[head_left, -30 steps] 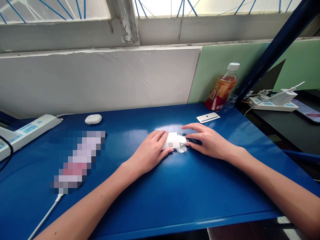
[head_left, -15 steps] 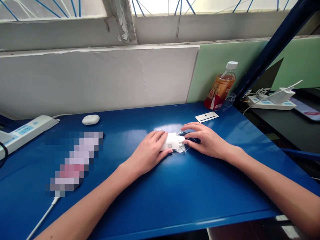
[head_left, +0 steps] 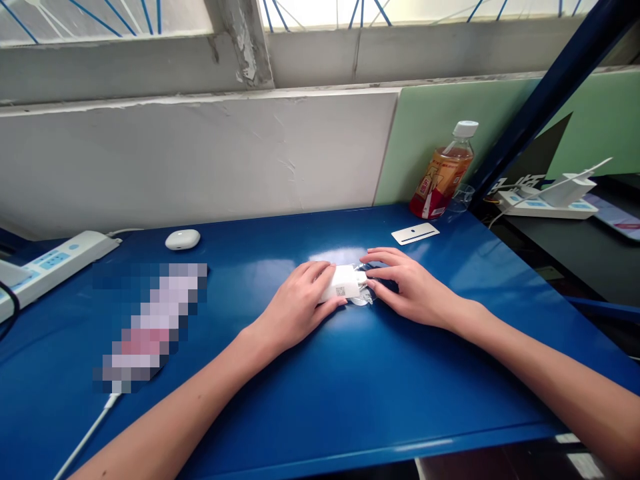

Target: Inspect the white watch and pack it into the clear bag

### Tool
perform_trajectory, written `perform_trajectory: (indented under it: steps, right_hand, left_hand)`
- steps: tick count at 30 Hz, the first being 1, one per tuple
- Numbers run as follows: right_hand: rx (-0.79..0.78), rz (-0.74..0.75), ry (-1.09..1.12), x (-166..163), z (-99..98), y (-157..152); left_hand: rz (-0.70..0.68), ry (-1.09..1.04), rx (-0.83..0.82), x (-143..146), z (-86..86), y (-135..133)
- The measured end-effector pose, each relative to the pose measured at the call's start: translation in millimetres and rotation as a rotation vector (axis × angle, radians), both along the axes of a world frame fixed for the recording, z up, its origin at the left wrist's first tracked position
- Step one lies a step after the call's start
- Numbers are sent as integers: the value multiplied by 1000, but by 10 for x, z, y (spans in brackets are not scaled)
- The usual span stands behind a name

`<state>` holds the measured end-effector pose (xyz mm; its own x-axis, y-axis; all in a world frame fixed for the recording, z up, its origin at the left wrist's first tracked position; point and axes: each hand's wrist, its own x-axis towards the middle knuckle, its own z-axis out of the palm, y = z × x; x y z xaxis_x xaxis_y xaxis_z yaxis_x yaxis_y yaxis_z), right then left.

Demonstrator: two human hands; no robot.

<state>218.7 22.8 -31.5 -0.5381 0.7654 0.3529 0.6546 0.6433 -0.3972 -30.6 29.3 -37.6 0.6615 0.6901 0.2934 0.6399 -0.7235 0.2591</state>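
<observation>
My left hand (head_left: 300, 303) lies on the blue table (head_left: 350, 387) with its fingers curled around a small white charger block (head_left: 345, 282) that bears a printed code. My right hand (head_left: 405, 283) meets it from the right, fingertips pinching at the block's end, where a bit of clear plastic wrap (head_left: 361, 300) pokes out below. Both hands touch the block in the middle of the table.
A white earbud case (head_left: 183, 239) and a white power strip (head_left: 50, 263) lie at the left, with a blurred-out object and white cable (head_left: 85, 437) near them. A white card (head_left: 415, 233) and a tea bottle (head_left: 443, 175) stand at the back right. Another power strip (head_left: 545, 203) sits beyond the blue post.
My hands have stayed on the charger block, with only slight finger shifts. The view moved a little.
</observation>
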Motion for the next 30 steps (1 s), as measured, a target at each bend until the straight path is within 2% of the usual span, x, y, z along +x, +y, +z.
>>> perform_trajectory:
  steps: [8,13,16,20,22,25,30]
  right_hand:
    - [-200,61,49,-21,21,-57]
    - [-247,53,38,33,-4,6]
    - [-209,8,8,69,19,30]
    - [-22,-168,14,119,53,68]
    - [2,-213,-14,133,57,89]
    - [-68,-212,-18,123,54,110]
    - [-223,-216,152,75,90,103]
  left_hand:
    - [-31,-56,-71,16,1,-8]
    - [-21,37,-58,25,-15,-23]
    - [-31,127,-46,24,2,-36]
    - [-54,196,-51,15,34,-47]
    - [-53,208,-57,11,39,-47]
    - [-53,209,-56,4,32,-41]
    - [-55,230,-41,-2,29,-37]
